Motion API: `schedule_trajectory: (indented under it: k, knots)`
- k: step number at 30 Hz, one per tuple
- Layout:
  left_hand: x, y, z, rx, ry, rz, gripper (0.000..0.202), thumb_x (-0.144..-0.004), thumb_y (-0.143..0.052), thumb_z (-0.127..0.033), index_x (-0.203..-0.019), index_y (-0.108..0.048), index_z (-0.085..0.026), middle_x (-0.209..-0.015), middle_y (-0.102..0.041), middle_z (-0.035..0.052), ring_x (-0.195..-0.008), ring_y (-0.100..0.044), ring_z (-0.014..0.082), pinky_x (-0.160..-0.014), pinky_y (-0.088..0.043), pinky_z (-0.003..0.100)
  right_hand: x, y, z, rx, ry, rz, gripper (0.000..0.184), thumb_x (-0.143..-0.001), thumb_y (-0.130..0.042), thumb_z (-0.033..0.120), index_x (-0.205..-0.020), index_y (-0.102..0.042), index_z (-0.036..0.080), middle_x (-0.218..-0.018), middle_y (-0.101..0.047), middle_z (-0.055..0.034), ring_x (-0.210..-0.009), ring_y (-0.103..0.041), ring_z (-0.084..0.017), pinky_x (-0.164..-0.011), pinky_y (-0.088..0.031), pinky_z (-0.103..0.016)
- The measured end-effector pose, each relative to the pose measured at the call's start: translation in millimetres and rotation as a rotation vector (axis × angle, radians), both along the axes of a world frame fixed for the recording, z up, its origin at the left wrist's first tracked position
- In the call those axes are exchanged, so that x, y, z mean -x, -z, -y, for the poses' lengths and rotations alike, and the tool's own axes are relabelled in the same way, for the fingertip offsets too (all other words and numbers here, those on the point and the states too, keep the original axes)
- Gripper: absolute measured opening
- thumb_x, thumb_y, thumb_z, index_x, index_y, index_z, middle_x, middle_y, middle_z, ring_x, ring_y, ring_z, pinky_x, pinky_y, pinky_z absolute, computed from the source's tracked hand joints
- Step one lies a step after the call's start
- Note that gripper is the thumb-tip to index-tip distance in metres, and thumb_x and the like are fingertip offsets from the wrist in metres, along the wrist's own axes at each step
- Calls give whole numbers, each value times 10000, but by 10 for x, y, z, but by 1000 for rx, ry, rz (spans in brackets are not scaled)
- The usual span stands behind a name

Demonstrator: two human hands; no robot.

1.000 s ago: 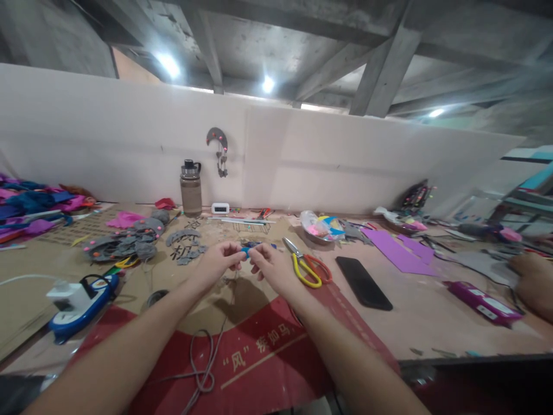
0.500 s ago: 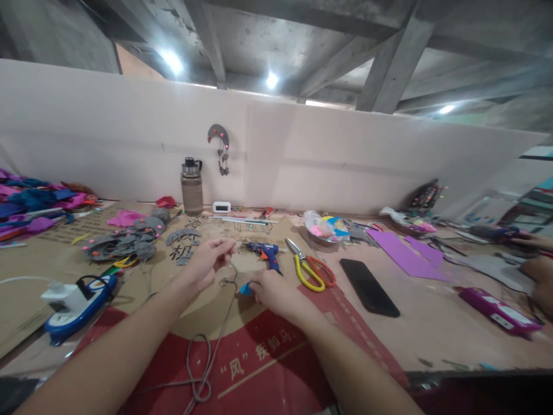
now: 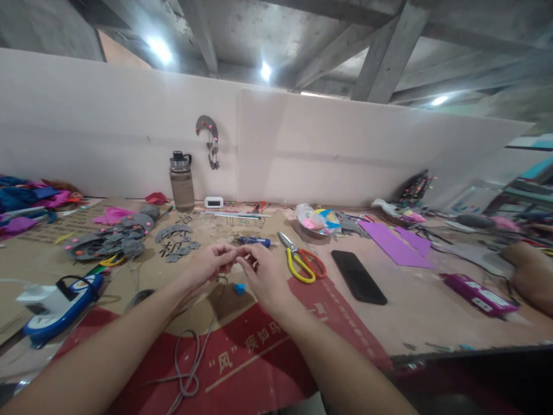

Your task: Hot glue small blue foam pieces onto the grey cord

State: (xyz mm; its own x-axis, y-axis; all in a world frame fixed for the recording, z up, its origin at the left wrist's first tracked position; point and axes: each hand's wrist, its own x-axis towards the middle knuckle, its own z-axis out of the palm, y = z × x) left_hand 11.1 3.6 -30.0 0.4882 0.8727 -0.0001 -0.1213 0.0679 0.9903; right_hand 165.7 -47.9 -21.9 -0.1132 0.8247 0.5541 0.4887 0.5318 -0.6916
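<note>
My left hand (image 3: 213, 264) and my right hand (image 3: 264, 276) meet fingertip to fingertip above the cardboard. Both are closed in a pinch, and what lies between the fingers is too small to make out. Under them, a thin grey cord (image 3: 188, 380) runs up from a loose loop toward my fingers. A small blue piece (image 3: 239, 289) lies just below my right hand. Behind my fingertips is a blue glue gun (image 3: 254, 241), partly hidden by the hands. Scissors (image 3: 298, 259) with one yellow and one orange handle lie right of my right hand.
Around lie a phone (image 3: 358, 276), a purple sheet (image 3: 395, 245), a magenta device (image 3: 480, 294), a power strip (image 3: 64, 314), grey felt pieces (image 3: 103, 239) and a bowl (image 3: 317, 231). A bottle (image 3: 182, 184) stands by the white partition (image 3: 302, 132). Another person's hand (image 3: 529, 271) is at right.
My right hand has let go of the blue piece and risen to meet my left hand's fingertips. The view has shifted slightly to the right.
</note>
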Motion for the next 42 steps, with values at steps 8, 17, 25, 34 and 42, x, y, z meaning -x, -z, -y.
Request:
schedule_trajectory:
  k: [8,17,25,34,42]
  knots:
    - [-24,20,32,29,25,-21,260,-692,-665,-384,-712,-579,-139,-569,-471,-29,-491,-390,56,-468,-267,187,-21,39,-34,-15,76,75,143,-847,-448,242,-865,-581,192,-874,-620,-56,-854,-547,-162,-765,-410,-285]
    - [-57,-21,84,28,19,-16,264,-667,-686,-375,-683,-586,-131,-605,-494,-19,-520,-417,61,-501,-310,190,7,64,-26,-7,92,109,144,-866,-373,231,-833,-504,180,-847,-570,-68,-798,-503,-167,-706,-386,-286]
    - [0,-53,44,24,42,2,279,-670,-677,-398,-656,-581,-136,-630,-534,3,-530,-450,74,-519,-347,203,-51,-34,5,247,-175,-148,233,-884,-332,364,-744,-430,205,-598,-438,32,-546,-422,-106,-537,-350,-224]
    - [47,-114,34,27,-70,115,301,-730,-599,-429,-655,-582,-138,-611,-536,6,-537,-472,90,-530,-372,215,-47,-119,87,202,-438,-132,247,-830,-468,374,-672,-500,187,-634,-446,31,-595,-415,-88,-575,-342,-209]
    - [194,-143,-134,-453,-249,-541,305,-680,-602,-453,-568,-616,-169,-521,-556,5,-495,-443,127,-491,-294,237,-117,39,-106,157,-30,-106,135,-804,-469,302,-765,-532,190,-677,-517,19,-622,-459,-107,-601,-363,-226]
